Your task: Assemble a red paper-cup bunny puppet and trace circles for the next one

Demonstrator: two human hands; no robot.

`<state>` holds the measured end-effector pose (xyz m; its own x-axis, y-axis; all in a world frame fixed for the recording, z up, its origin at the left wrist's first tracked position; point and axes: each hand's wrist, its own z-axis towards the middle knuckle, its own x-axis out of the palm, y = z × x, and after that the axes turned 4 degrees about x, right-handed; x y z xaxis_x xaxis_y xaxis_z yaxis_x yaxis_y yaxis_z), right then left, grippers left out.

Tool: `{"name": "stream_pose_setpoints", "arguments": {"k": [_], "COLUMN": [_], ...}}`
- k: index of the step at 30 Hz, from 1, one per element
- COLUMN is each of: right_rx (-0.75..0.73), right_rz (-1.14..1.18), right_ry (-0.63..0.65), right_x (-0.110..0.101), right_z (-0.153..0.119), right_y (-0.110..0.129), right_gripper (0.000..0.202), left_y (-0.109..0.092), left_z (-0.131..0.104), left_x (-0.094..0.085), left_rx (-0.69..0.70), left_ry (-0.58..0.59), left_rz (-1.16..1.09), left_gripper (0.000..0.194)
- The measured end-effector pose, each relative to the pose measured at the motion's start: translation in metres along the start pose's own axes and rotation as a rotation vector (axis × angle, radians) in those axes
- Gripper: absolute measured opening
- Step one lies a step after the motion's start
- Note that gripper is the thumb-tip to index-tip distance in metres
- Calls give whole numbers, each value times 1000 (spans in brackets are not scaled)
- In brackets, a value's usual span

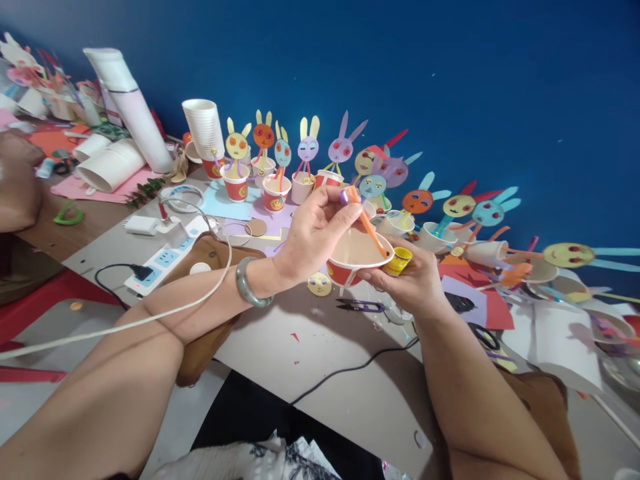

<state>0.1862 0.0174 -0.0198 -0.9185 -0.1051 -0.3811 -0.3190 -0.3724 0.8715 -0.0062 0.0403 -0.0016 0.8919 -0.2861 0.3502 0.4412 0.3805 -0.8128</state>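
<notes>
My left hand [317,230], with a bangle on the wrist, is closed in a pinch on an orange strip [371,230]. A small purple bit shows by the strip's upper end. The strip slants down across the mouth of a red-and-white paper cup [345,275] to its right rim. My right hand [413,283] grips this cup at its right side, thumb near the rim. A small yellow piece [399,261] sits between the cup and my right fingers; whether it is fixed to the cup I cannot tell. Below lie a yellow paper face disc [319,285] and purple thread snips [361,305].
Paper cups with rabbit-faced figures [283,153] line the blue wall. To the left are stacked cups [203,127], a white thermos [127,107], a power strip [167,260] and a white cable crossing my left arm. Another person's arm [20,180] is at far left.
</notes>
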Motion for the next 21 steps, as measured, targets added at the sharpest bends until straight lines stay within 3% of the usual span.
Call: {"name": "stream_pose_setpoints", "arguments": {"k": [6, 13, 21], "right_rx": [-47, -146, -166], "right_rz": [24, -18, -23], "right_ry": [-26, -87, -98], "right_x": [0, -2, -4], "right_z": [0, 1, 0], "right_y": [-2, -1, -8], "right_gripper": [51, 48, 50], "left_y": [9, 1, 0], "left_z": [2, 3, 3], "left_x": [-7, -8, -5], "left_rx": [57, -12, 11], "left_ry": [58, 50, 81], "left_rz": [-2, -40, -84], "left_gripper": [33, 33, 33]}}
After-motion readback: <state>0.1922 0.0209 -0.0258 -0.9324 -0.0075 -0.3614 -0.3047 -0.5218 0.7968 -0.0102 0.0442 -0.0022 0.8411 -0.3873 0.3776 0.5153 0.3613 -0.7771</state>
